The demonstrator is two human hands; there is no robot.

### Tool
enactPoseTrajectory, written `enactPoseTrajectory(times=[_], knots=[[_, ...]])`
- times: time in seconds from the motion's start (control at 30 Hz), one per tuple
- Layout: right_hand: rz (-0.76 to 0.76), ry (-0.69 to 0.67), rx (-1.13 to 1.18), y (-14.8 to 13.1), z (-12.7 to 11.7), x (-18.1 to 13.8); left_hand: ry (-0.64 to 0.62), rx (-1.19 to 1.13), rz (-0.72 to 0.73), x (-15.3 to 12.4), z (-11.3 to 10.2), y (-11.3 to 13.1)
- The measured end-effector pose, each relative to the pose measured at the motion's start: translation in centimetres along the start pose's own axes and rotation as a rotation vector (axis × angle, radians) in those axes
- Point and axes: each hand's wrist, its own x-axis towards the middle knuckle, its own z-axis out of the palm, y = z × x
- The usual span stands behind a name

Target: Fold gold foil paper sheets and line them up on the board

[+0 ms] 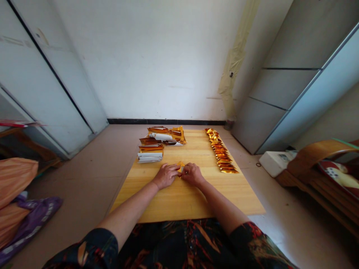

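On the low wooden table (179,194), my left hand (166,175) and my right hand (192,174) meet at the middle, both pinched on one small piece of gold foil paper (181,164) that peeks out between them. Most of the paper is hidden by my fingers. A row of several folded gold pieces (221,151) runs along the table's right side, away from my right hand. Stacks of gold and white paper sheets (157,144) lie at the far left of the table, just beyond my left hand.
A white wall and grey doors stand behind the table. On the floor to the right sit a white box (276,161) and a wooden chair (322,164). Orange and purple bags (19,201) lie on the floor at the left.
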Motion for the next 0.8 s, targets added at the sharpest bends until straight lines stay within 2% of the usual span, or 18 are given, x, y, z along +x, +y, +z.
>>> enactPoseTrajectory(times=[0.13,0.3,0.37,0.47,0.6,0.7,0.8], knots=[[-0.037,0.051,0.126,0.9,0.3,0.1,0.009,0.027,-0.002,-0.1,-0.1,0.3],[-0.067,0.243,0.22,3.0,0.4,0.0,0.062,0.101,-0.024,0.1,-0.5,1.9],[-0.15,0.211,0.165,3.3,0.1,-0.4,0.058,0.15,-0.048,0.5,-0.7,2.9],[-0.24,0.093,0.012,2.9,-0.6,-1.4,0.047,0.21,-0.113,1.2,-0.5,4.5],[-0.193,0.039,-0.214,1.8,-1.5,-2.5,0.057,0.248,-0.215,1.9,0.0,6.1],[-0.201,0.026,-0.314,1.4,-1.9,-2.8,0.071,0.229,-0.199,2.1,-0.2,5.7],[-0.224,0.012,-0.369,1.2,-2.0,-2.4,0.058,0.137,-0.129,2.1,-1.0,3.7]])
